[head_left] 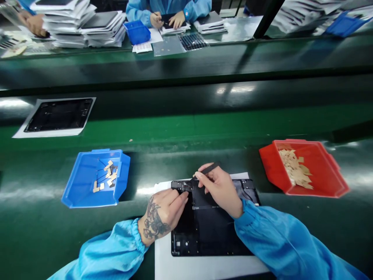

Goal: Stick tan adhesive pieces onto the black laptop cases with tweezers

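A black tablet frame [210, 229] lies on a white sheet [204, 266] in front of me on the green bench. My left hand [161, 214] rests on the frame's upper left corner, fingers pressed together and pointing at a small part there. My right hand [220, 188] is closed on a thin dark stick tool [208, 169], whose lower end meets the frame's top edge beside my left fingertips.
A blue bin [84, 182] with small tan and dark strips sits to the left. A red bin [323, 171] of tan pieces sits to the right. Another black frame [58, 114] lies on the belt behind. A person in a blue coat [169, 9] works opposite among stacked sheets.
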Available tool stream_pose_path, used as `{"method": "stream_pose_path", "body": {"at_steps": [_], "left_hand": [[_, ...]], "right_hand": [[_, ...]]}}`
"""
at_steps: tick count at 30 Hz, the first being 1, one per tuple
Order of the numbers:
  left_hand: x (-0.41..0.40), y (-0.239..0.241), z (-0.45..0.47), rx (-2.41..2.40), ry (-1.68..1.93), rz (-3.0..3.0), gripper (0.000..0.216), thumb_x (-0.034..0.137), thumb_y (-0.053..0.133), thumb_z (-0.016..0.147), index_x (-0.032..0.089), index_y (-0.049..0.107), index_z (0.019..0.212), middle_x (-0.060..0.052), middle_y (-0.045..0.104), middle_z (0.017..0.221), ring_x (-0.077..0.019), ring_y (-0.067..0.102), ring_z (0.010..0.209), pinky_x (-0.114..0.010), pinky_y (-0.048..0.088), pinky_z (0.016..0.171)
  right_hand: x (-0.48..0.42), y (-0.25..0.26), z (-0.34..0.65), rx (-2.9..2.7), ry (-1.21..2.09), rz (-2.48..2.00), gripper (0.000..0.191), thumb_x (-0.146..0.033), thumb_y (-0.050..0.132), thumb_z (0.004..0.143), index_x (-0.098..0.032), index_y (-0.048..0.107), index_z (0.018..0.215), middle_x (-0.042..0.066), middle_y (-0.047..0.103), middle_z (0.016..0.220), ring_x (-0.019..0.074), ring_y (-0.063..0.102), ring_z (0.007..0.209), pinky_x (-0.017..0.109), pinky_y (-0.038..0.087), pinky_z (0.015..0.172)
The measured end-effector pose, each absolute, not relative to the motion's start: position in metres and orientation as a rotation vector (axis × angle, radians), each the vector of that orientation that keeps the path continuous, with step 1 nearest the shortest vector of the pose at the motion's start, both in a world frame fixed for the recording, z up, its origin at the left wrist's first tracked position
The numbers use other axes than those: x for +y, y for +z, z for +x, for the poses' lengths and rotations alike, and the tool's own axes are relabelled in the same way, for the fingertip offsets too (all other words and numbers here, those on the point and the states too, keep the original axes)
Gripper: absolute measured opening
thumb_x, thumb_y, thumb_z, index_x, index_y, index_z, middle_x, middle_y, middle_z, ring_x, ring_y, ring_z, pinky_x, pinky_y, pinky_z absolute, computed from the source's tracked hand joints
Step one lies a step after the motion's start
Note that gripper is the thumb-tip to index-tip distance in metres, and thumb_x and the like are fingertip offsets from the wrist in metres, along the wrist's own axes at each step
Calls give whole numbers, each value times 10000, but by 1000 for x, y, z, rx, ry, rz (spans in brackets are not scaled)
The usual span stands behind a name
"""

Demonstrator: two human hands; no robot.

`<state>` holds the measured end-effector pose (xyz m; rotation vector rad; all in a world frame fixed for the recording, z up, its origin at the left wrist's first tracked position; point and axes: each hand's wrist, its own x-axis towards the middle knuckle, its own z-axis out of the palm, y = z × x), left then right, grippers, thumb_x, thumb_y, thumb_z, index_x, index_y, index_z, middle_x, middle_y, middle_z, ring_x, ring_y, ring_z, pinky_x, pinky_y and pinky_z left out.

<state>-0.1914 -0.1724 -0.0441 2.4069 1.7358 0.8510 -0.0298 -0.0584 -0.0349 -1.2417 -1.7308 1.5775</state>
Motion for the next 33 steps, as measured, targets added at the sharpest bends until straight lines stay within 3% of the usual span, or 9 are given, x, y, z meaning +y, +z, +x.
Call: {"method": "stream_pose_path", "body": {"at_steps": [18,24,33], "left_hand": [[-170,-39,-190,1750,833,2389,193,130,526,881,92,643,1030,-35,564,666,-162,515,583,-284,423,516],[-171,-42,-189,1897,713,2412,276,179,548,875,87,606,1128,-44,569,693,-180,543,613,-305,446,528],[-171,-43,-185,2040,513,2419,283,245,516,887,102,597,1117,-68,594,756,-192,566,660,-318,466,573]], "right_hand": [[-59,-35,-32,-1715,1558,-1232,227,-362,617,841,-155,561,917,-10,577,600,131,594,543,178,463,394],[-60,-36,-32,-1708,1564,-1230,220,-356,617,844,-160,559,925,-9,583,612,134,602,556,179,472,399],[-60,-35,-32,-1721,1534,-1239,226,-372,617,845,-163,565,914,-5,586,625,134,601,552,188,477,403]]}}
